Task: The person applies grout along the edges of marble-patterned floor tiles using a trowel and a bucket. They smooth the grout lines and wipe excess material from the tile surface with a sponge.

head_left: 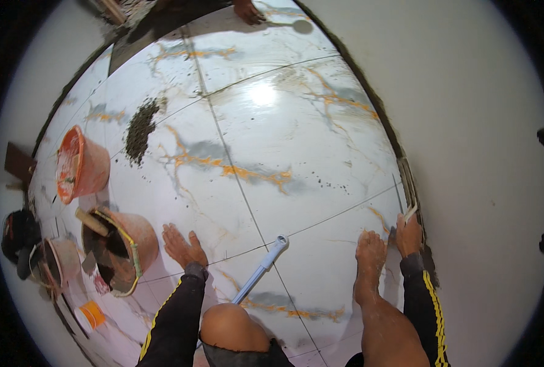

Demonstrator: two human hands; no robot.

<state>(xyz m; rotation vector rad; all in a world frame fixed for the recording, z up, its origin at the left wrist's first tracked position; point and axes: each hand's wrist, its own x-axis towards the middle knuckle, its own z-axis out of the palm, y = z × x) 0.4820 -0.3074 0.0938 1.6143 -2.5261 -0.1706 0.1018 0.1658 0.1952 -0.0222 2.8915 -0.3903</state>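
My left hand lies flat on the marbled white floor tiles, fingers spread, with nothing in it. At the right wall, my right hand is closed round a thin pale strip, whose end points up along the gap between floor and wall. What exactly the strip is cannot be made out. My bare foot rests just left of that hand. Between my hands lies a light-blue pole with a ring-shaped end, partly hidden by my knee.
On the left stand an orange bucket, a mortar-smeared bucket holding a wooden-handled tool, another bucket and a small orange-and-white tub. Dark mortar crumbs lie on the tiles. Another person's hand touches the far floor.
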